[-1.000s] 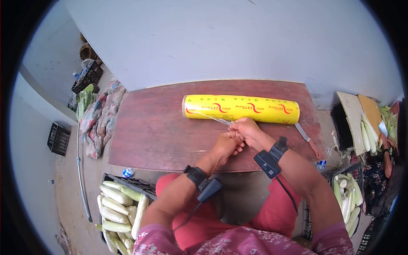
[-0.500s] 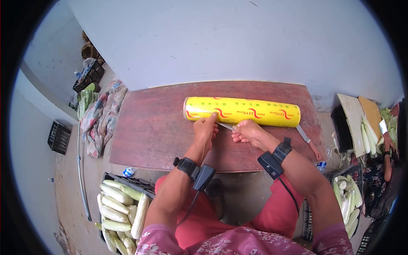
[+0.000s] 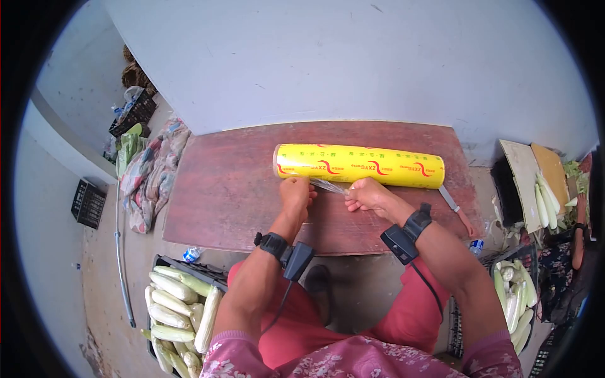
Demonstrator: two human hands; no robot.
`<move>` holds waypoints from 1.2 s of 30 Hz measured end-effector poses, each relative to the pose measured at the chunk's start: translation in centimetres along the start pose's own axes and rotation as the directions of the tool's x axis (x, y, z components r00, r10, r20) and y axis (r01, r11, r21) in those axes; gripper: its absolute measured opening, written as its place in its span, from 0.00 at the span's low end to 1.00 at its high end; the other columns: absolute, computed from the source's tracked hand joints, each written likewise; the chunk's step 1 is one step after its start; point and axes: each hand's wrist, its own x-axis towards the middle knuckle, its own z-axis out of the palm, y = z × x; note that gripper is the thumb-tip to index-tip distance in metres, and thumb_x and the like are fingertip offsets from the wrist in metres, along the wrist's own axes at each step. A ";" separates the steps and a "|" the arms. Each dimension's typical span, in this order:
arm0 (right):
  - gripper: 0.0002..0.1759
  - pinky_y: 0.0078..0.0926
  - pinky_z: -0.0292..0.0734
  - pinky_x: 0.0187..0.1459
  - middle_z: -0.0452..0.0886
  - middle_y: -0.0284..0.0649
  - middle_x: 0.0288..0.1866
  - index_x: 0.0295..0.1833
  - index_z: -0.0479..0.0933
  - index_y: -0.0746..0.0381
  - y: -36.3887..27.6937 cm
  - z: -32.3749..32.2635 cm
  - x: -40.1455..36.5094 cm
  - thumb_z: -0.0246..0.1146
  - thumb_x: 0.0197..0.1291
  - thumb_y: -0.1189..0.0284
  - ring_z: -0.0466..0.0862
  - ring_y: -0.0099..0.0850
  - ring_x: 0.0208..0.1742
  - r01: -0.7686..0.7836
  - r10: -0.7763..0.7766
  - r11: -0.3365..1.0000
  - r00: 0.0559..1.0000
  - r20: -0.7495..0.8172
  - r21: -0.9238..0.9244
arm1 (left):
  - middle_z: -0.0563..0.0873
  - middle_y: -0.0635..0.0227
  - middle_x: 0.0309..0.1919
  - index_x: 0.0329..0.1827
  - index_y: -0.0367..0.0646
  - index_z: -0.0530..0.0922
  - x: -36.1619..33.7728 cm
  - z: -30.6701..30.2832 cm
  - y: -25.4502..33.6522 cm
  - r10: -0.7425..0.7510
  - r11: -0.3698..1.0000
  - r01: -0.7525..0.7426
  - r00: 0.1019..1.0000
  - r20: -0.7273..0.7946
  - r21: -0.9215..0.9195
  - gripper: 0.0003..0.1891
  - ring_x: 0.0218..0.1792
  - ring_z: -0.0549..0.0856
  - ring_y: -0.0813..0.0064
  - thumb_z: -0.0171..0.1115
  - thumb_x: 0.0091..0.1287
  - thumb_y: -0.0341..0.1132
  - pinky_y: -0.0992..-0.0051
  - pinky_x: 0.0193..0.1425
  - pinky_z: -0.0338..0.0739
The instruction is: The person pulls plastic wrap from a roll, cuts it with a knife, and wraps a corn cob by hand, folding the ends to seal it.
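At the far left, a patterned blanket point(image 3: 151, 179) lies crumpled on the floor, beyond the left edge of the desk point(image 3: 217, 189). A black crate point(image 3: 217, 275) with many long pale vegetables point(image 3: 171, 287) stands below the near left corner, and a small bottle point(image 3: 191, 254) with blue label is beside it.

The yellow roll point(image 3: 362, 165) of wrap lies on its side, lengthwise between the 2 short edges of the desk. The left hand point(image 3: 295, 196) is at the near side of the roll, close to its left end. Its grip has the fingers curled and drawn together at the clear film point(image 3: 328, 186) — I cannot tell if it pinches the film. The film goes in a narrow band from there to the right hand point(image 3: 370, 196). The right grip is pressed together, with thumb and fingers pinching the film.

To the right, 1 knife point(image 3: 467, 223) with red handle lies slantwise — its blade reaches to the right end of the roll, its handle points to the near right corner. Past this corner stands another crate point(image 3: 535, 264) of pale vegetables.
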 end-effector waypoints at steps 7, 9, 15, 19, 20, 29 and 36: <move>0.13 0.25 0.74 0.33 0.83 0.43 0.36 0.42 0.79 0.70 0.3 -0.2 0.3 0.60 0.67 0.68 0.82 0.27 0.32 0.028 -0.027 0.999 0.999 -0.018 0.017 | 0.79 0.70 0.23 0.35 0.45 0.75 -0.9 -1.0 0.6 -0.059 0.998 0.057 0.996 0.065 0.031 0.02 0.20 0.78 0.78 0.56 0.62 0.31 0.78 0.21 0.69; 0.14 0.21 0.73 0.36 0.83 0.41 0.38 0.43 0.79 0.68 0.0 -0.3 -0.1 0.59 0.68 0.66 0.83 0.26 0.34 0.029 -0.029 0.999 1.000 0.003 -0.024 | 0.79 0.71 0.23 0.35 0.45 0.75 -0.9 -1.7 0.6 -0.078 0.995 0.073 0.993 0.085 0.069 0.01 0.20 0.78 0.79 0.56 0.63 0.31 0.78 0.21 0.69; 0.11 0.23 0.77 0.38 0.83 0.43 0.38 0.42 0.79 0.69 0.4 -0.6 0.6 0.60 0.67 0.70 0.84 0.27 0.35 0.062 -0.061 0.998 0.998 0.030 -0.026 | 0.79 0.72 0.23 0.39 0.44 0.76 -0.5 -2.4 0.2 -0.045 0.999 0.045 0.993 0.112 0.003 0.04 0.21 0.78 0.80 0.56 0.65 0.33 0.79 0.22 0.70; 0.10 0.24 0.80 0.39 0.82 0.44 0.38 0.42 0.79 0.71 0.8 -0.8 1.0 0.60 0.66 0.73 0.83 0.28 0.34 0.072 -0.072 0.997 0.997 0.038 -0.002 | 0.79 0.73 0.24 0.42 0.43 0.76 -0.8 -1.9 0.9 -0.064 0.997 0.067 0.996 0.067 -0.045 0.05 0.21 0.78 0.80 0.56 0.66 0.33 0.79 0.23 0.71; 0.10 0.24 0.80 0.39 0.82 0.44 0.38 0.42 0.78 0.71 0.9 -0.8 1.1 0.60 0.66 0.73 0.83 0.28 0.34 0.077 -0.077 0.997 0.996 0.038 -0.001 | 0.79 0.72 0.24 0.42 0.43 0.76 -0.7 -1.9 0.8 -0.054 0.998 0.056 0.997 0.055 -0.034 0.05 0.21 0.78 0.80 0.56 0.66 0.33 0.79 0.23 0.71; 0.08 0.24 0.81 0.39 0.82 0.44 0.37 0.41 0.79 0.71 1.1 -1.0 0.9 0.59 0.64 0.76 0.83 0.29 0.34 0.114 -0.111 0.992 0.992 0.058 -0.053 | 0.79 0.71 0.24 0.37 0.44 0.76 -0.2 -3.3 0.2 -0.057 0.993 0.052 0.997 0.045 0.106 0.02 0.21 0.79 0.79 0.56 0.65 0.31 0.79 0.22 0.71; 0.07 0.24 0.82 0.38 0.82 0.43 0.35 0.39 0.79 0.71 1.3 -1.0 1.2 0.60 0.64 0.76 0.83 0.28 0.34 0.123 -0.118 0.990 0.991 0.063 -0.076 | 0.81 0.69 0.27 0.43 0.43 0.75 0.9 -5.1 -0.6 -0.143 0.990 0.140 0.974 0.176 0.034 0.06 0.24 0.81 0.77 0.54 0.67 0.32 0.79 0.24 0.74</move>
